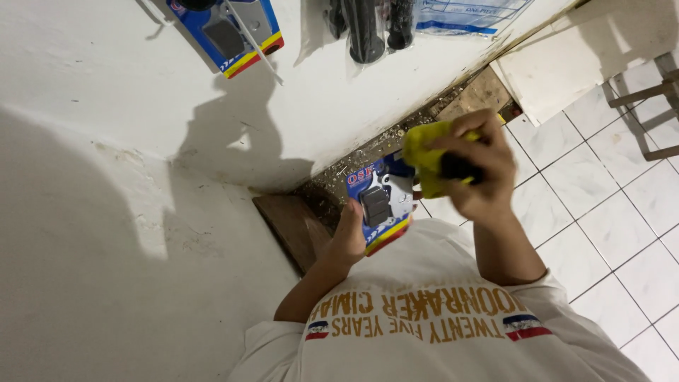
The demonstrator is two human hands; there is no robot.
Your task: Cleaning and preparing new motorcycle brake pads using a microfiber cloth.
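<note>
My left hand (349, 237) holds a blue blister package (380, 201) by its lower edge. The package shows a dark grey pad under clear plastic and has a red and yellow stripe along the bottom. My right hand (475, 168) is closed around a yellow cloth (424, 152) together with a short black object (460, 168). The cloth is pressed against the package's upper right corner. Both hands are in front of my white printed shirt (431, 332).
On the white wall hang a similar blue package (226, 32), black grips in clear bags (364, 28) and a clear printed bag (467, 14). A wooden plank (293, 226) and debris lie at the wall's foot. A white board (566, 64) and metal legs (651, 106) are on the tiled floor.
</note>
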